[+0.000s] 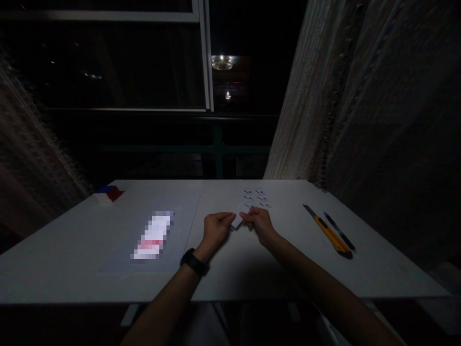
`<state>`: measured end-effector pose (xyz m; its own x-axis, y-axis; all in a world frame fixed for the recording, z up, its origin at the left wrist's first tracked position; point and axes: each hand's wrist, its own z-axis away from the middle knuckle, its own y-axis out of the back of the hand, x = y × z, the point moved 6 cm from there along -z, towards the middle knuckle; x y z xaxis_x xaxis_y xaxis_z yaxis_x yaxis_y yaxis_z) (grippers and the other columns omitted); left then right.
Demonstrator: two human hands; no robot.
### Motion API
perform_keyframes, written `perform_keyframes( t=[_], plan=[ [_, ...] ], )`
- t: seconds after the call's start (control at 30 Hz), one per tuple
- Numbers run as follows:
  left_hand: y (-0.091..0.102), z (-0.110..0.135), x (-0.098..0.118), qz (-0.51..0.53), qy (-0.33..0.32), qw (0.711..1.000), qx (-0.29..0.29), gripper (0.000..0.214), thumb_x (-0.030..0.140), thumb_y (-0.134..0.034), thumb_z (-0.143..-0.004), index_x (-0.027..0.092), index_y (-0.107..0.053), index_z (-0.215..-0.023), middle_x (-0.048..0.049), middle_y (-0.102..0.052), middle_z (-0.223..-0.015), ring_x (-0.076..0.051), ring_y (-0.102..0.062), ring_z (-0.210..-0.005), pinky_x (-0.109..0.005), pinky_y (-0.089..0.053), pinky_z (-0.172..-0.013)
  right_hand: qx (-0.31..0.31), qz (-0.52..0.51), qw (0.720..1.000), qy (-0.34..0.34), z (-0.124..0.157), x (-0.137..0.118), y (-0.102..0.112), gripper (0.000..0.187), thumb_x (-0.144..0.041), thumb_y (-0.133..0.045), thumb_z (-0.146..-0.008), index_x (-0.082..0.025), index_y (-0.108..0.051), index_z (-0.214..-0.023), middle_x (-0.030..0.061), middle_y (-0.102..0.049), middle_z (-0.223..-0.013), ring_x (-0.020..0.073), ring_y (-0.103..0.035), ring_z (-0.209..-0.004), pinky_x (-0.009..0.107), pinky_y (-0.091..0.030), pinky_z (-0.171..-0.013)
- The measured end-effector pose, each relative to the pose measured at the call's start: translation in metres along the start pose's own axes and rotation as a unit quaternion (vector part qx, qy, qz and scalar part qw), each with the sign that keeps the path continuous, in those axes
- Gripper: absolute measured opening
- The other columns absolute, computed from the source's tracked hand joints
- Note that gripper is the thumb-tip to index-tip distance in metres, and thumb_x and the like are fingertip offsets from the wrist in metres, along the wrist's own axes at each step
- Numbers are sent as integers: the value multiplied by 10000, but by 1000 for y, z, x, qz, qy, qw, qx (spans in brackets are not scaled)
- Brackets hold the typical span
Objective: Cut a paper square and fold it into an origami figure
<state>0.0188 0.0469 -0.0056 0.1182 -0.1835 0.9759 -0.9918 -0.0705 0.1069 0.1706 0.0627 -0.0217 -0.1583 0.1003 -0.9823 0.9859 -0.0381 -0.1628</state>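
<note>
Between my two hands is a small piece of white paper (pixel 236 221), held just above the white table. My left hand (pixel 216 229), with a dark watch on its wrist, pinches the paper's left edge between thumb and finger. On the other side, my right hand (pixel 260 223) pinches the upper right edge. Just beyond the hands lie several small paper pieces (pixel 248 197) with dark marks on them, set out in two columns. The marks are too small to read.
A yellow utility knife (pixel 329 234) and a dark pen (pixel 339 230) lie to the right. At left, a lit, blurred-out phone (pixel 153 235) rests on a large paper sheet (pixel 187 211). A Rubik's cube (pixel 107 193) sits at the far left. Curtains (pixel 295 105) flank the table (pixel 281 283).
</note>
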Motion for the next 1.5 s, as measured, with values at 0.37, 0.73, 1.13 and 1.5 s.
perform_keyframes(
  t=[0.37,0.73,1.13,1.5],
  plan=[
    [-3,0,0,2,2,1000,-14,297,380,-656,-624,117,-712,-748,-60,-645,-541,-157,-566,-494,-233,-400,-468,11,38,998,39,0,-7,1,383,-471,-638,-611,-168,-478,-440,-21,-471,-354,58,-316,-303,213,-211,-324],
    [-5,2,5,58,22,998,-22,354,359,-706,-580,89,-683,-808,-75,-662,-608,-136,-566,-494,-227,-414,-475,5,57,995,77,4,-17,1,405,-483,-556,-709,-162,-541,-462,-39,-387,-336,70,-320,-328,225,-235,-366],
    [-12,2,-8,151,103,980,-76,408,284,-781,-500,54,-594,-781,-103,-648,-605,-157,-604,-509,-253,-488,-495,-16,11,999,47,5,-12,-4,370,-502,-613,-652,-155,-532,-553,-44,-434,-377,64,-356,-329,202,-251,-335],
    [-18,8,-6,86,90,987,-104,287,245,-780,-479,60,-622,-632,-72,-627,-511,-126,-558,-419,-220,-448,-435,-52,31,998,18,0,-12,0,278,-334,-757,-469,-127,-583,-534,-36,-503,-466,64,-403,-414,198,-285,-396]
  ],
)
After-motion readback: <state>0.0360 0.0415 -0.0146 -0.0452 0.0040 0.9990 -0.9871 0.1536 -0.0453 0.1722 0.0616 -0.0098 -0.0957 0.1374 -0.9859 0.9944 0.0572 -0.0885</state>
